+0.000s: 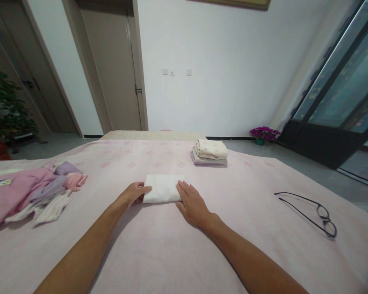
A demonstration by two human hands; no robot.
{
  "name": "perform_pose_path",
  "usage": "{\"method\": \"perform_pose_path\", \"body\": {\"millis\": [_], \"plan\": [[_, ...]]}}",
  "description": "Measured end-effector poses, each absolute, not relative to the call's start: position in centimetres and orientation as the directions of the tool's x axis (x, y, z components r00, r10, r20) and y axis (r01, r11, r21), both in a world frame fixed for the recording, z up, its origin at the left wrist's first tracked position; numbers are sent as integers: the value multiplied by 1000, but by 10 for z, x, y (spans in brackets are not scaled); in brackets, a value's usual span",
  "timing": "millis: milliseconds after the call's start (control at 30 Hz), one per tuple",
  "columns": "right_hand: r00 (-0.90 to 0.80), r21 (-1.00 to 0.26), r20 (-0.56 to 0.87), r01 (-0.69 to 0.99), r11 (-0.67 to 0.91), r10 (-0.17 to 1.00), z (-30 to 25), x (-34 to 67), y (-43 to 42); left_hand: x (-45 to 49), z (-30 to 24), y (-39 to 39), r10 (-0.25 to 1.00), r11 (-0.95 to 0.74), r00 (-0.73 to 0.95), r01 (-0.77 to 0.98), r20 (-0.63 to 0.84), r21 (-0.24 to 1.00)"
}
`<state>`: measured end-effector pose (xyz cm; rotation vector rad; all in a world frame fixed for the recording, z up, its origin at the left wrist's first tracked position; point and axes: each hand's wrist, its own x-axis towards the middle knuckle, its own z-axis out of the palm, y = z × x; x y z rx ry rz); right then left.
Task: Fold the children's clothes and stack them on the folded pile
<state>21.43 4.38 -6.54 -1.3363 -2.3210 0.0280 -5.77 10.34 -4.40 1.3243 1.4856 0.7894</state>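
A small white folded cloth (163, 188) lies flat on the pink bed cover (171, 245) in front of me. My left hand (134, 193) rests against the cloth's left edge, fingers curled at its side. My right hand (192, 203) lies flat with its fingers stretched out, touching the cloth's right edge. Neither hand lifts the cloth.
A stack of folded clothes (209, 152) sits further back to the right. A heap of unfolded pink, purple and striped clothes (33, 192) lies at the left. A pair of glasses (313, 212) lies at the right. Beyond are a door (115, 65), a plant (6, 106) and potted flowers (264, 134).
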Motion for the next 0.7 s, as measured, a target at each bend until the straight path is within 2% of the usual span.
{"method": "perform_pose_path", "body": {"millis": [100,200,367,467,600,700], "plan": [[-452,-214,477,772,598,754,-61,211,39,-50,-37,95,969,199,111,183,-221,963],[-489,-205,517,726,656,703,-56,203,37,-32,-26,83,967,221,123,19,-222,975],[-429,-316,557,683,659,711,-50,186,50,3,-10,61,954,297,150,-317,-261,901],[-366,-448,554,626,638,748,-39,185,58,12,-5,54,954,299,113,-340,-277,892],[-238,-644,533,508,572,812,-19,196,65,7,-7,58,964,260,155,-370,-217,892],[-27,-801,475,401,445,880,-5,218,81,-7,-23,71,995,99,40,-232,-93,968]]}}
